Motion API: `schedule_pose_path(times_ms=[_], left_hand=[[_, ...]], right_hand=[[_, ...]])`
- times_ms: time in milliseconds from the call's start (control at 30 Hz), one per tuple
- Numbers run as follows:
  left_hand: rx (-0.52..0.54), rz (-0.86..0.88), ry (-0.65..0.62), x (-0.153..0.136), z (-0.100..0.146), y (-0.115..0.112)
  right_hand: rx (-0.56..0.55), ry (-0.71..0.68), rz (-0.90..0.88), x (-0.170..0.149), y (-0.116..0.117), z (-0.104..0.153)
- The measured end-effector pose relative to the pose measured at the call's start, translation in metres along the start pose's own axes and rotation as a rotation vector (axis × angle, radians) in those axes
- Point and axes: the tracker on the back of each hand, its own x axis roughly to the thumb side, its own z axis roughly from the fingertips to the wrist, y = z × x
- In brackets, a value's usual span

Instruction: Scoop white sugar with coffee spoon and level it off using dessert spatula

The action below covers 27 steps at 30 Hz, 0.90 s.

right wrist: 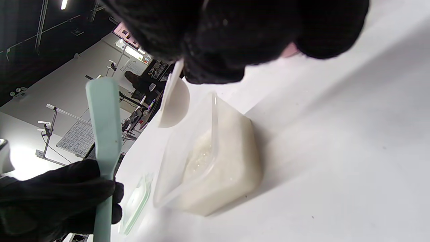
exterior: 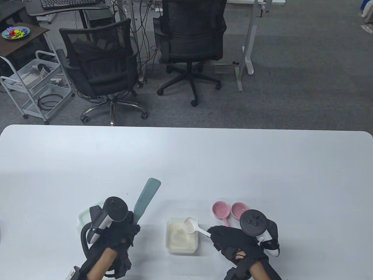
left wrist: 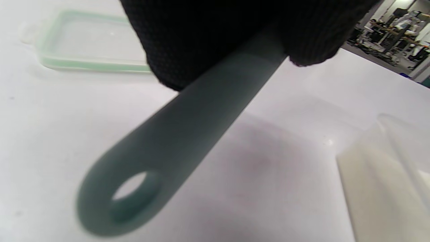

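Observation:
A clear square container [exterior: 181, 236] [right wrist: 215, 158] of white sugar stands near the table's front edge. My right hand [exterior: 230, 237] pinches the handle of a white coffee spoon [exterior: 192, 225] [right wrist: 173, 101], whose bowl hangs over the container's far right corner. To the left, my left hand [exterior: 122, 230] grips the handle of a pale green dessert spatula [exterior: 147, 197] [left wrist: 188, 134] [right wrist: 104, 127]. The spatula's blade points away from me and up, lifted off the table. Spatula and spoon are well apart.
The container's green-rimmed lid [exterior: 84, 215] [left wrist: 90, 43] lies flat behind my left hand. Two small pink bowls [exterior: 230, 210] sit just beyond my right hand. Office chairs [exterior: 102, 70] stand past the table's far edge.

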Motion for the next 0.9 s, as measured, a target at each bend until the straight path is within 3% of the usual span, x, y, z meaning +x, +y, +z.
schedule_pose_path(times_ms=[400,767,900], left_hand=[[-0.263,-0.008,-0.252,0.038,0.014,-0.034],[-0.394,-0.044,-0.28,0.053,0.022,-0.055],[-0.394,-0.069,-0.273,0.055,0.022,-0.058]], right_hand=[[0.008,0.011,0.005,0.0,0.002,-0.001],[0.019,0.009,0.009,0.002,0.004,-0.001],[0.026,0.002,0.009,0.002,0.005,-0.001]])
